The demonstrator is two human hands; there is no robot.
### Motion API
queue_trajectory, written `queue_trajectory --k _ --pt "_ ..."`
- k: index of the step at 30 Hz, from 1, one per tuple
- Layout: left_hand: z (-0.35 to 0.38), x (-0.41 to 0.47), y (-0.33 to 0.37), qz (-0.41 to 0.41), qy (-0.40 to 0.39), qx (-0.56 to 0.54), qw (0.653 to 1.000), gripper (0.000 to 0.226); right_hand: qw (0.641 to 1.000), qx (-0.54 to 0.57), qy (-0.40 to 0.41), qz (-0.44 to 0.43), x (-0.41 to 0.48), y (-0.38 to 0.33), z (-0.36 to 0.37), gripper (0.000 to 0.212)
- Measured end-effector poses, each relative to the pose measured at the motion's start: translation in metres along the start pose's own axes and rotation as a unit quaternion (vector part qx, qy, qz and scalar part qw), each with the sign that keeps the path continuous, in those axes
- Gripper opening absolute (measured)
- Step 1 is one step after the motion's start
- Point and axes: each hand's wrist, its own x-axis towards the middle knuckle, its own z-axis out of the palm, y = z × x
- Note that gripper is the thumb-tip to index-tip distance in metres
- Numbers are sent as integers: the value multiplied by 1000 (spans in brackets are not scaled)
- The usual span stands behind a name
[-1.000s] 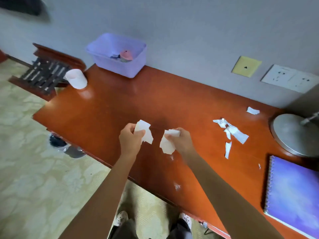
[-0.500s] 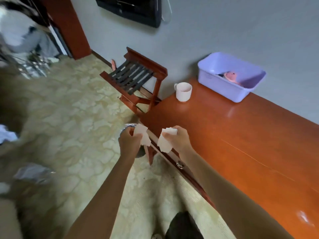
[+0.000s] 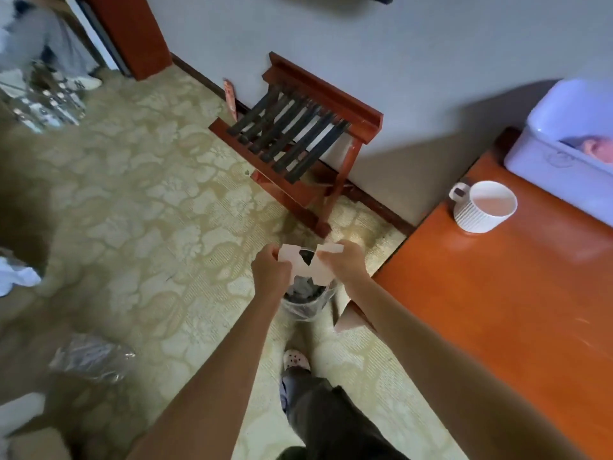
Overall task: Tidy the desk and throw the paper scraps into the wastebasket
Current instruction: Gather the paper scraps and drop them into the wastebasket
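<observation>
Pale patterned carpet (image 3: pixel 149 210) fills the left of the frame, with the orange-brown desk (image 3: pixel 497 310) along the right. At centre, the left hand (image 3: pixel 269 272) and right hand (image 3: pixel 345 263) each pinch one of two white, ragged-edged paper scraps (image 3: pixel 323 273) between thumb and curled fingers, side by side, just above the plastic-lined wastebasket (image 3: pixel 308 303) standing beside the desk's corner.

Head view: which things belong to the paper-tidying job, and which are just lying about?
Job: paper scraps, left hand and right hand pinching them, wastebasket, desk.
Lying about: white mug, purple tub, wooden rack.
</observation>
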Motion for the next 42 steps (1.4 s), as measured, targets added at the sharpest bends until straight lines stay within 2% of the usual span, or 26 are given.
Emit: queue_trajectory --k 3,4,7,9,12,15,21,26,28,30,33,36,42 --pt "-4 57 -1 -12 -18 34 999 25 998 -13 9 53 41 -3 26 30" --pt "-5 56 2 -7 -20 35 999 26 998 -22 4 52 41 -3 24 30" --pt "10 130 -3 -11 -57 87 994 29 994 -43 42 88 98 -1 53 24" --pt "17 158 -12 2 -76 108 991 26 992 -71 49 96 119 10 65 30" --pt "46 215 -50 -12 -124 172 977 22 979 -131 51 148 170 45 91 34" --pt "75 263 -88 -17 -145 205 968 26 972 -142 54 180 216 84 114 29" --pt "140 332 -160 0 -189 244 951 27 957 -161 68 230 304 167 158 45" --pt "171 354 -208 2 -275 298 914 36 951 -180 56 247 339 222 169 39" --pt "176 358 -219 -1 -298 300 906 42 950 -165 46 260 347 236 172 24" --pt "176 358 -225 -10 -305 304 902 48 947 -148 53 279 349 247 174 19" --pt "170 356 -221 -22 -303 310 901 52 941 -137 30 307 343 250 172 22" --pt "159 351 -200 -26 -304 288 908 53 944 -109 34 310 330 232 167 36" --pt "120 322 -125 -26 -286 213 934 43 962 -84 43 258 278 146 136 29"
